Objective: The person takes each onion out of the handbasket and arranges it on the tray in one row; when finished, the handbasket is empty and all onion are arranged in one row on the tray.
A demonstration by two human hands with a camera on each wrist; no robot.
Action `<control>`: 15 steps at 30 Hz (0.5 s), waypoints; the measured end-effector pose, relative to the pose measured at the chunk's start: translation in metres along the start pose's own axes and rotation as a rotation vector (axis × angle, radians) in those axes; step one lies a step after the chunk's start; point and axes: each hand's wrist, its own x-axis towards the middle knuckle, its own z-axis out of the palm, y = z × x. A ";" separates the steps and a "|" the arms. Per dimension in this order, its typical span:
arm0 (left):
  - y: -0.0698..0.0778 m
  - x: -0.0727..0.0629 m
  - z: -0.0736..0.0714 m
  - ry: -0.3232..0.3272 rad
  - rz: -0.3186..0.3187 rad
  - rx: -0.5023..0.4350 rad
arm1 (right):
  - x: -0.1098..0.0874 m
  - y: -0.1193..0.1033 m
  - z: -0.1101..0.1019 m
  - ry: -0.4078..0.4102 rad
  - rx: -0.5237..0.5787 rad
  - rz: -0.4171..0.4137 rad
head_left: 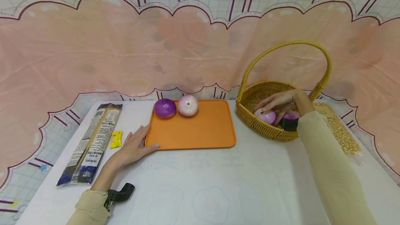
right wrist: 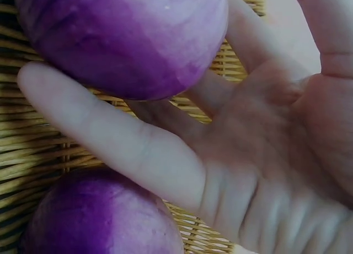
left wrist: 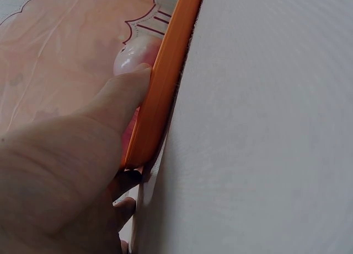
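My right hand (head_left: 279, 101) reaches into a wicker basket (head_left: 260, 131), its fingers and thumb round a purple-and-white onion (head_left: 265, 116). The right wrist view shows that onion (right wrist: 127, 39) against the fingers, and a second onion (right wrist: 105, 215) lower down beside the hand. My left hand (head_left: 137, 145) lies spread at the near left corner of an orange tray (head_left: 190, 134), fingers along its left side. In the left wrist view the thumb (left wrist: 124, 88) lies against the tray's rim (left wrist: 160, 94). A deep purple onion (head_left: 164, 108) and a paler one (head_left: 188, 106) sit at the tray's back left.
A long printed packet (head_left: 90, 145) and a small yellow sachet (head_left: 116, 139) lie left of the tray. Right of the basket is a bag of yellow kernels (head_left: 339, 131). A dark item (head_left: 290, 124) sits in the basket, whose tall handle (head_left: 293, 41) arches above. A patterned cloth hangs behind.
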 end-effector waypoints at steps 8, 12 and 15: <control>-0.002 0.000 0.002 0.001 -0.002 0.005 | 0.002 0.003 -0.004 -0.027 -0.008 -0.004; -0.002 0.000 0.002 0.001 -0.005 0.008 | 0.003 0.005 -0.005 -0.024 -0.021 -0.011; -0.003 0.001 0.003 0.004 -0.004 0.012 | 0.002 0.006 -0.005 -0.005 -0.026 -0.021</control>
